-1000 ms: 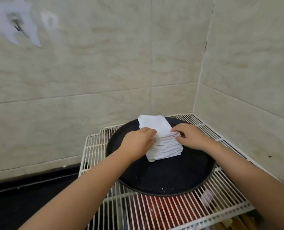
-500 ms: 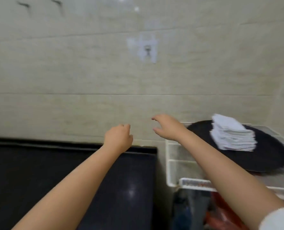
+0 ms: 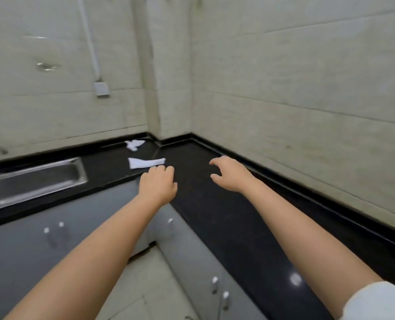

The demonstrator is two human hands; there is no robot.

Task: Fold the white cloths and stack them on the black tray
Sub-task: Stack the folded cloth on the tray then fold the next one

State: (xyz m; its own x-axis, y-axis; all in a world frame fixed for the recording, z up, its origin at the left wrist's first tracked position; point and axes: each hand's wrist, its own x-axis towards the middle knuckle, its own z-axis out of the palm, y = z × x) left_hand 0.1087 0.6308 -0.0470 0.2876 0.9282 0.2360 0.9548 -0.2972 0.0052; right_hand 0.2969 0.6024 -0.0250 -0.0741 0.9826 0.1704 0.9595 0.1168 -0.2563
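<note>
Reaching out over the dark corner surface (image 3: 215, 204), both hands are bare and hold nothing: the left hand (image 3: 158, 184) has its fingers loosely curled, its knuckles just short of the nearer white cloth (image 3: 145, 163), and the right hand (image 3: 230, 174) is spread in a loose claw, well to the right of that cloth. The nearer cloth lies flat but rumpled on the surface, and a second white cloth (image 3: 134, 144) sits crumpled farther back, close to the wall corner. A steel sink (image 3: 37, 181) is set into the surface on the left. The black tray is out of sight here, so the stack cannot be judged. At least these two cloths are not yet folded, and the nearer one looks likely to be picked up next.
</note>
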